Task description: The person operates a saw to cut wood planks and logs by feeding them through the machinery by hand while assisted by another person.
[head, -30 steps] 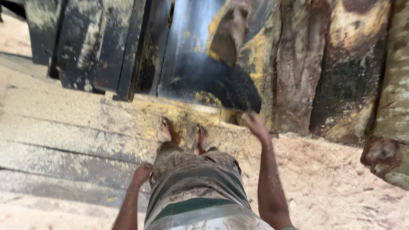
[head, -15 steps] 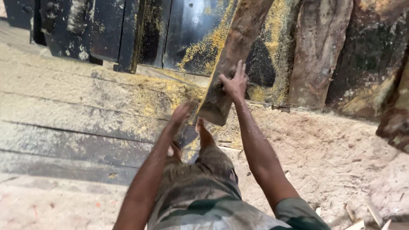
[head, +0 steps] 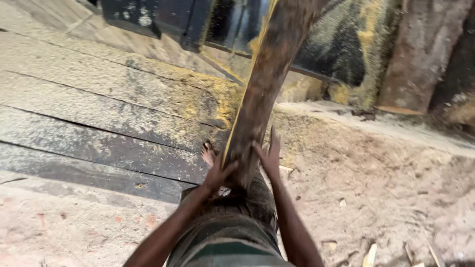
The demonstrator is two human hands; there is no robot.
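Observation:
A long rough wooden slab [head: 262, 89] with bark on it stands tilted in front of me, its top leaning away and its lower end near my legs. My left hand [head: 217, 173] presses against the slab's left edge near the bottom. On the right side of that same end, my right hand [head: 269, 155] lies with its fingers spread. Both hands grip the slab between them. A bare foot [head: 208, 154] shows just left of the slab on a dark plank.
Wide dusty planks [head: 99, 113] lie to the left, strewn with yellow sawdust. Sandy ground [head: 386, 178] with wood chips spreads to the right. Upright bark-covered slabs [head: 420, 54] lean at the back right. Dark boards [head: 143, 15] stand at the back left.
The slab has come down from the leaning stack toward me. Both hands rose from near my legs, took hold of its lower end, and now hold it close.

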